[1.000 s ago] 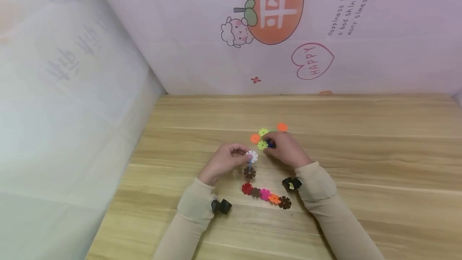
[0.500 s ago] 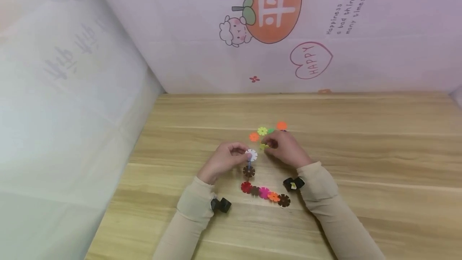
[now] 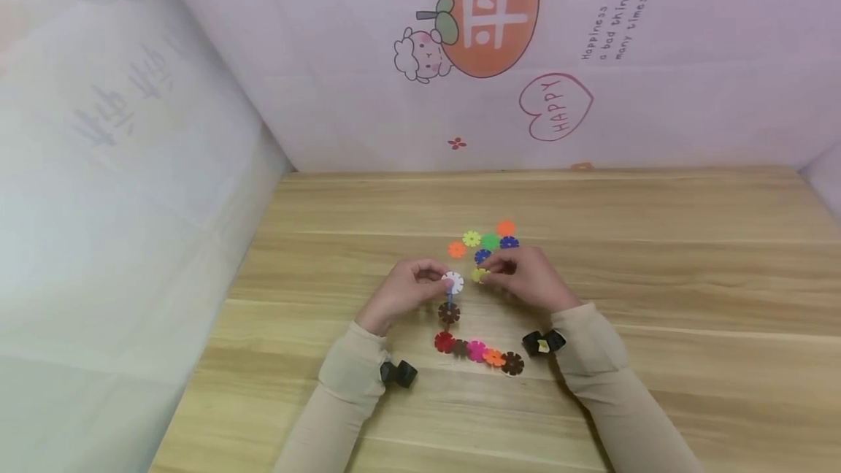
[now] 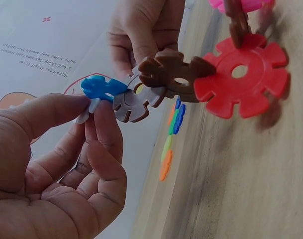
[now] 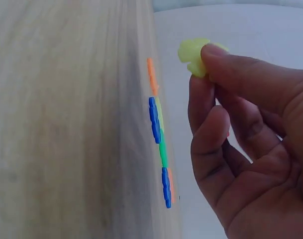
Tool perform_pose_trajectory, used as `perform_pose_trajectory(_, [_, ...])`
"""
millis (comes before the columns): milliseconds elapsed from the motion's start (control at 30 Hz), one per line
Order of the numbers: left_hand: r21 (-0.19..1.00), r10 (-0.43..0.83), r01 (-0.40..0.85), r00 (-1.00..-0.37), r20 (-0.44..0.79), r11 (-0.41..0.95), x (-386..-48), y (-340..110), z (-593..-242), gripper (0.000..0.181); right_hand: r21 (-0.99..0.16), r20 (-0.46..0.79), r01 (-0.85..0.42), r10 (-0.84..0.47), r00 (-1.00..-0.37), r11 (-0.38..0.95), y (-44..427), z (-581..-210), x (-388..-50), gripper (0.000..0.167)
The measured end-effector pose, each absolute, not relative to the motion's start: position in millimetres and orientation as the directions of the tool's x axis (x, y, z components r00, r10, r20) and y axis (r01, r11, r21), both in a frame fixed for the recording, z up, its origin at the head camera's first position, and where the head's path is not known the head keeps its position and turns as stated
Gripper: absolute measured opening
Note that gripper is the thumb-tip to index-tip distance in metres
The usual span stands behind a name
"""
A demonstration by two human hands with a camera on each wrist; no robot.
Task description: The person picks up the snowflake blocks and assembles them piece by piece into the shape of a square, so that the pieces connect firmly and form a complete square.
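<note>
In the head view my left hand (image 3: 406, 290) pinches a white notched plastic disc (image 3: 456, 279) at the end of a chain of interlocked discs. Seen from the left wrist, a blue disc (image 4: 104, 86), a grey one (image 4: 125, 107), a brown one (image 4: 168, 69) and a red one (image 4: 263, 82) follow along the chain. Its far part, with a pink disc (image 3: 477, 351) and a dark brown end disc (image 3: 512, 363), runs rightward near the tabletop. Between thumb and index finger, my right hand (image 3: 528, 279) holds a yellow-green disc (image 5: 192, 51), apart from the white one.
Beyond the hands, several loose discs lie on the wooden table (image 3: 690, 254): orange (image 3: 456, 249), yellow (image 3: 471, 239), green (image 3: 490, 241) and blue (image 3: 509, 243). A printed cloth wall (image 3: 355, 93) stands behind the table, and another pale sheet (image 3: 131, 239) is on the left.
My right hand has drawn the yellow-green disc slightly nearer, away from the loose discs, uncovering the blue and green ones. The left hand keeps its hold on the white disc.
</note>
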State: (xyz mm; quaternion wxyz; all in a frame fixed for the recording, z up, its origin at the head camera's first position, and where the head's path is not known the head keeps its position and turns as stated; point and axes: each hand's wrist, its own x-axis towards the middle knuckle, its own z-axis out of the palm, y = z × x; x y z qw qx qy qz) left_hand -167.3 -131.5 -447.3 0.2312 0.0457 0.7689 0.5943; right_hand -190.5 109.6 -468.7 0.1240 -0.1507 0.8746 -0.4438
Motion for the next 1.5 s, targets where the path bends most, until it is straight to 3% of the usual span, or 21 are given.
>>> perform_pose_trajectory(600, [0.916,0.324,-0.222,-0.886,-0.333,0.334,-165,-134,-448,0.02,-0.808,0.174,-0.36,-0.395,-0.902,0.467,101,-464,-167,0.015])
perform_pose_trajectory(1100, [0.916,0.327,-0.216,-0.886,-0.33,0.338,-167,-135,-447,0.02,-0.725,0.31,-0.502,-0.426,-0.85,0.472,99,-461,-162,0.018])
perform_pose_trajectory(1500, [0.915,0.336,-0.222,-0.88,-0.337,0.336,-167,-136,-448,0.02,-0.686,0.444,-0.613,-0.442,-0.78,0.393,95,-466,-161,0.021])
